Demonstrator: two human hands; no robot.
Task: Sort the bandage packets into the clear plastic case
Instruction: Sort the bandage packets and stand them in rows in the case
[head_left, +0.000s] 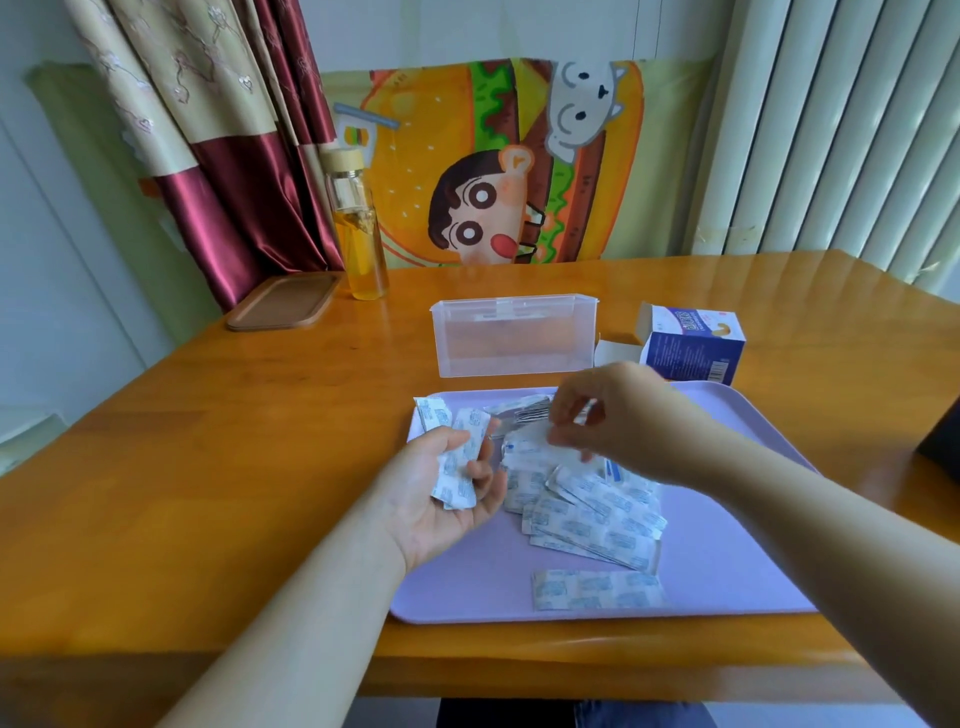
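Wooden table (208, 467) with lilac tray (727, 571), clear case (514, 338), bandage box (691, 345), bottle (361, 244), perhaps a brown lid (283, 309).

Glossy honey-coloured wooden table (208, 467) right across the lower view, daylight streaking its top over on the far right. Behind it on the left, pale wall (31, 234), then a hanging curtain (223, 156): beige with a flower pattern above, dark red satin below. Dead centre at the back, a bright cartoon cloth (467, 156), burger and round-eyed figure. Off to the right, white vertical slats (831, 130), light glowing between them. Back at the table's far left corner, a brown wooden tray (283, 306), and just beside it a clear bottle (361, 234), pale lid, amber liquid inside.
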